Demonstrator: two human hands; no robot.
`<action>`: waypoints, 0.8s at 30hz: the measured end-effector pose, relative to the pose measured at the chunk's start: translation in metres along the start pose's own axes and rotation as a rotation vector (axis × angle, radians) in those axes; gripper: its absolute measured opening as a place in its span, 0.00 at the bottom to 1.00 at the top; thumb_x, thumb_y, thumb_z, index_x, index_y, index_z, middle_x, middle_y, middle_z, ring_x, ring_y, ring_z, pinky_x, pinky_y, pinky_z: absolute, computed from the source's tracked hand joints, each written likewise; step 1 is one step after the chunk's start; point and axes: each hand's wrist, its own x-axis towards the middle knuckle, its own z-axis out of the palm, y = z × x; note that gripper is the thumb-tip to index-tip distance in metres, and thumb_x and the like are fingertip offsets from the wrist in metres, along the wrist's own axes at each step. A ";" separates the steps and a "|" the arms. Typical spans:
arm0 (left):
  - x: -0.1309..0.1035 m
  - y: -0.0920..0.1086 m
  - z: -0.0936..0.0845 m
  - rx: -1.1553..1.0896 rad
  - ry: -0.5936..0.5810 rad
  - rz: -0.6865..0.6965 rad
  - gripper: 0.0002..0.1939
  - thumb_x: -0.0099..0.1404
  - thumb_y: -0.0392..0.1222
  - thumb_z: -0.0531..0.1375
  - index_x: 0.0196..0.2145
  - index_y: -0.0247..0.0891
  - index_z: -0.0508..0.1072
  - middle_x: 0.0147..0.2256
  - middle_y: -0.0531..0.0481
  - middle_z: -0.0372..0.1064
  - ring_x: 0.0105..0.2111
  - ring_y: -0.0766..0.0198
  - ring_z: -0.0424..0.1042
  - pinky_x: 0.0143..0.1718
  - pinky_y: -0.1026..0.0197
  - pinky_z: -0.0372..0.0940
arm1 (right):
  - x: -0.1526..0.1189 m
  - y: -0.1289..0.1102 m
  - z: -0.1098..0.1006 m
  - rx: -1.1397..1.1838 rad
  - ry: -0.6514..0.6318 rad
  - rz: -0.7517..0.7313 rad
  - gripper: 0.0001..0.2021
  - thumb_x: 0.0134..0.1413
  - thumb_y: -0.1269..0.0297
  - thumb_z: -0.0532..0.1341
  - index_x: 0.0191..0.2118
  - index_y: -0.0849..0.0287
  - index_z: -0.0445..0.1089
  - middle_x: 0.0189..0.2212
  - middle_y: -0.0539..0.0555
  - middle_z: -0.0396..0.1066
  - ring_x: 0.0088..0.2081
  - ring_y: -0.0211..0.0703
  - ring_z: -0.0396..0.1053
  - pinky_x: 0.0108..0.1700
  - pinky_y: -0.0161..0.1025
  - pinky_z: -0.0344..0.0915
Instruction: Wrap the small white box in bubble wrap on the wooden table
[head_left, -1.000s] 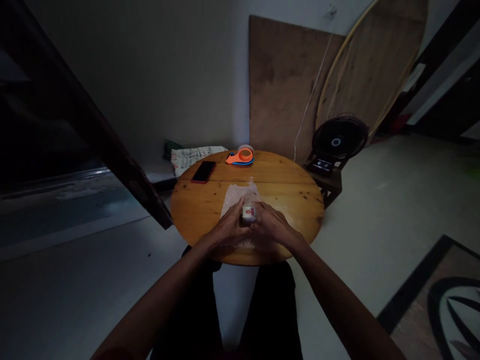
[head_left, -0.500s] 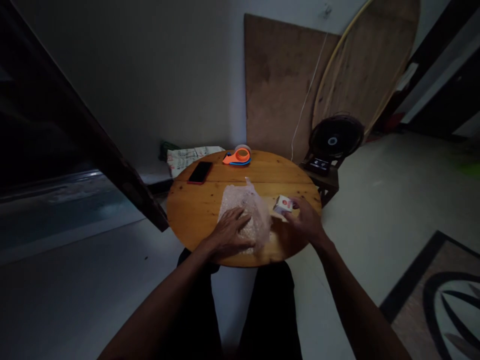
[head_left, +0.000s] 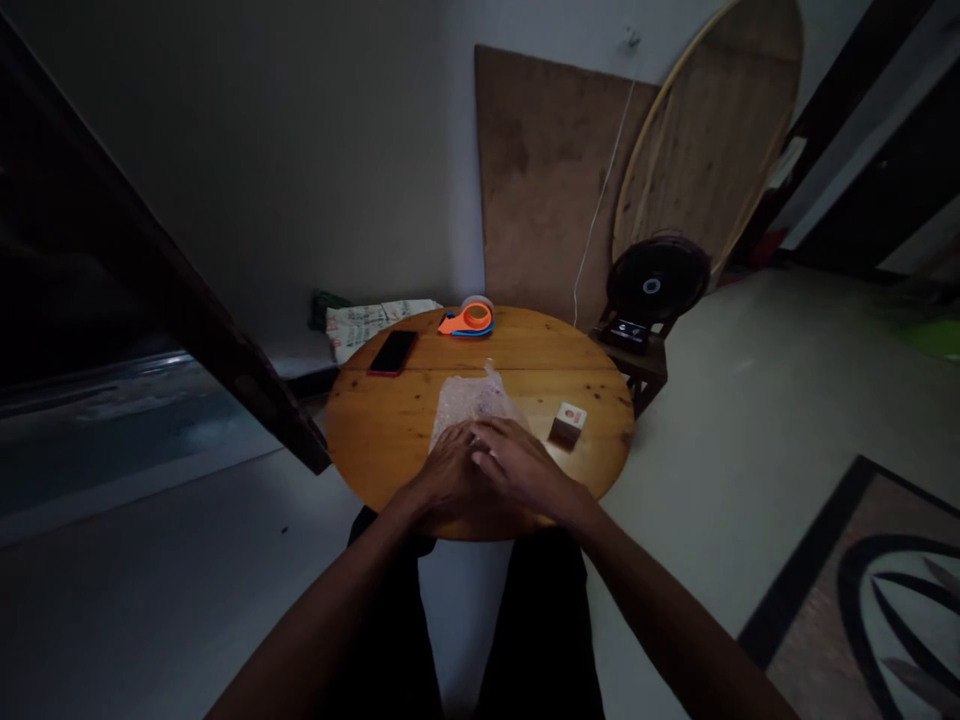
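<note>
A sheet of clear bubble wrap (head_left: 466, 396) lies on the round wooden table (head_left: 375, 440), its near part hidden under my hands. My left hand (head_left: 448, 468) rests on it with the fingers stretched forward. Over the wrap and against the left hand's fingers lies my right hand (head_left: 529, 468), its fingers extended and partly overlapping them. Whether either hand pinches the wrap's edge is hidden. To the right of the wrap, a small white box with a red mark (head_left: 570, 420) stands on the table, apart from both hands.
A phone (head_left: 393, 353) lies at the table's back left. An orange and blue tape dispenser (head_left: 471, 319) sits at the far edge. Behind the table's right side, a black fan (head_left: 654, 286) stands on a small stool. Boards (head_left: 551, 180) lean on the wall.
My right hand has let go of the small box, leaving it on the table, and has moved left onto the bubble wrap beside my left hand. The view has shifted slightly.
</note>
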 end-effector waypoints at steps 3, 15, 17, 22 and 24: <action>0.001 0.002 -0.003 -0.014 0.017 0.025 0.36 0.54 0.54 0.64 0.57 0.37 0.65 0.58 0.40 0.58 0.59 0.48 0.55 0.62 0.47 0.49 | 0.026 0.008 0.023 -0.111 -0.072 0.105 0.21 0.62 0.62 0.52 0.57 0.68 0.61 0.57 0.67 0.61 0.58 0.51 0.58 0.60 0.47 0.53; 0.029 -0.009 -0.030 0.028 -0.042 -0.103 0.25 0.65 0.48 0.54 0.58 0.37 0.63 0.56 0.40 0.63 0.56 0.52 0.61 0.57 0.50 0.57 | 0.014 0.086 0.027 -0.095 -0.152 0.170 0.30 0.55 0.60 0.59 0.60 0.68 0.56 0.62 0.69 0.53 0.63 0.53 0.52 0.62 0.48 0.51; 0.035 -0.014 -0.029 0.083 -0.086 -0.094 0.29 0.62 0.53 0.57 0.58 0.37 0.63 0.58 0.38 0.60 0.59 0.48 0.57 0.59 0.47 0.53 | 0.015 0.091 0.024 -0.052 -0.201 0.142 0.34 0.53 0.54 0.61 0.61 0.68 0.55 0.63 0.70 0.52 0.63 0.55 0.51 0.62 0.50 0.51; 0.035 -0.029 -0.023 0.123 -0.147 -0.112 0.42 0.56 0.64 0.58 0.61 0.36 0.59 0.64 0.36 0.50 0.63 0.43 0.48 0.62 0.44 0.45 | 0.014 0.100 0.019 -0.018 -0.207 0.133 0.36 0.44 0.51 0.66 0.58 0.63 0.60 0.61 0.67 0.55 0.62 0.58 0.53 0.60 0.52 0.53; 0.033 -0.033 -0.021 0.130 -0.145 -0.113 0.43 0.56 0.65 0.57 0.62 0.36 0.57 0.64 0.36 0.48 0.64 0.43 0.47 0.62 0.44 0.44 | 0.013 0.101 0.019 -0.023 -0.197 0.141 0.35 0.44 0.51 0.67 0.56 0.62 0.61 0.59 0.66 0.58 0.61 0.58 0.54 0.59 0.51 0.54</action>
